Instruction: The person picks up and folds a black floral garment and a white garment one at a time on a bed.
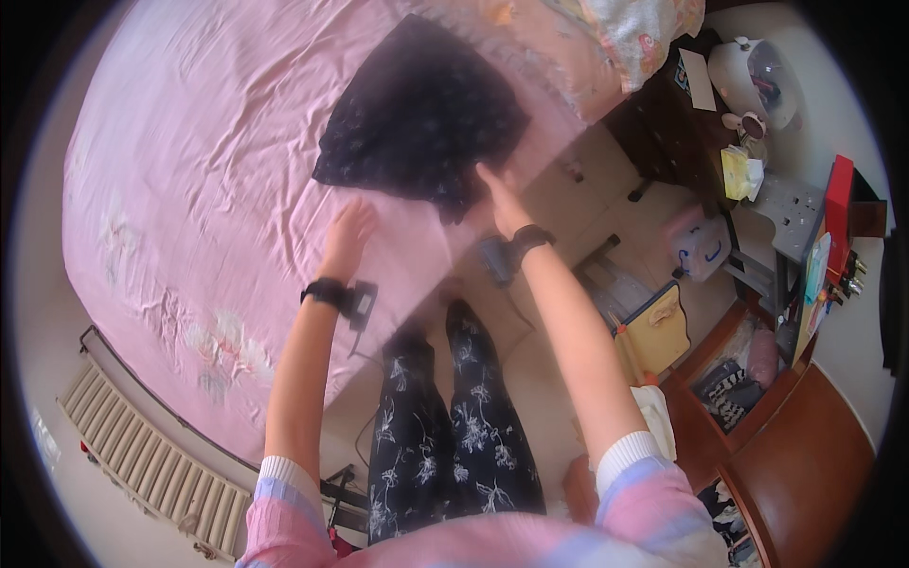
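Observation:
A dark garment (426, 117) with a faint light pattern lies spread on a pink bed sheet (192, 177). Just below the garment's lower left edge, my left hand (348, 238) is stretched over the sheet, with nothing visible in it. My right hand (503, 199) is at the garment's lower right corner, its thumb up and apart from the fingers. The thumb overlaps the cloth in the picture; whether it touches is unclear. Both hands are slightly blurred. Each wrist bears a black strap with a small device, the left device (361, 305) and the right device (497, 261).
Patterned bedding (589, 50) lies at the bed's far right. Beyond the bed edge are a folding stool (653, 326), a clear plastic box (696, 241) and open wooden drawers (738, 376) holding clothes. A radiator (149, 454) stands at lower left.

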{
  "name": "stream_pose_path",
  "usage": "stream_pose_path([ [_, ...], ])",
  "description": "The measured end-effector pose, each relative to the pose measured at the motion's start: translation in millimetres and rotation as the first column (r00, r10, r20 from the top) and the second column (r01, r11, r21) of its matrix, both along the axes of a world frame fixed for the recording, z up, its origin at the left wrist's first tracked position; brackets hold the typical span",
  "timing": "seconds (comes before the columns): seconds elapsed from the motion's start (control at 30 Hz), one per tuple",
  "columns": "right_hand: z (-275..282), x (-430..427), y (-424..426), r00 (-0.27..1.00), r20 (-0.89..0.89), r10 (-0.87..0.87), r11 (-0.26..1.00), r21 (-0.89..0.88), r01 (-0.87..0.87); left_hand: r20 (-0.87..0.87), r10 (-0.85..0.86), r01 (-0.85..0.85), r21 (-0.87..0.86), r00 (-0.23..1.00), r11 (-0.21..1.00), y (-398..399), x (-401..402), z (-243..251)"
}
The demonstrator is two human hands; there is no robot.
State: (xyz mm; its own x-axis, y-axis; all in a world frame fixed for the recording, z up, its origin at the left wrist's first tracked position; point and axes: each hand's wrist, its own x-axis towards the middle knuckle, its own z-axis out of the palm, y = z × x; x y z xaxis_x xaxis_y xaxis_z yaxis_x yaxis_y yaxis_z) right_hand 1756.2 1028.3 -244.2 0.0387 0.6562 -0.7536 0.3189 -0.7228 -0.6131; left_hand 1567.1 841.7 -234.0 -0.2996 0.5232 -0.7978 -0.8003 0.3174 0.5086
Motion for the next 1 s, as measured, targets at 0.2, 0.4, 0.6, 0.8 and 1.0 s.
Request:
stream_pose_path([
  [0.2,24.9,-1.2,65.2,0.870,-0.486,-0.075,0.971,-0.234,-0.047,-0.321,0.083,-0.009,0.225,0.944,0.974,75.0,-15.8,-34.8],
  [0.4,24.2,-13.6,96.2,0.814,-0.502,-0.291,0.926,-0.362,0.108,-0.307,0.066,-0.044,0.079,0.950,0.996,126.7,-40.3,-18.1],
  [0.6,2.1,-1.9,101.2,0.539,-0.726,-0.428,0.899,-0.405,0.167,-0.657,-0.087,0.215,0.117,0.749,0.970,165.4,-57.7,9.3],
  [0.8,-26.5,4.7,95.5,0.504,-0.768,-0.396,0.915,-0.378,0.142,-0.303,0.045,-0.081,-0.110,0.952,0.991,136.9,-36.2,-5.9],
  [1.0,-8.6,-1.3,100.0,0.694,-0.643,-0.324,0.931,-0.348,0.113,-0.029,0.035,-0.036,-0.050,0.999,0.998,114.0,-24.3,-7.2],
])
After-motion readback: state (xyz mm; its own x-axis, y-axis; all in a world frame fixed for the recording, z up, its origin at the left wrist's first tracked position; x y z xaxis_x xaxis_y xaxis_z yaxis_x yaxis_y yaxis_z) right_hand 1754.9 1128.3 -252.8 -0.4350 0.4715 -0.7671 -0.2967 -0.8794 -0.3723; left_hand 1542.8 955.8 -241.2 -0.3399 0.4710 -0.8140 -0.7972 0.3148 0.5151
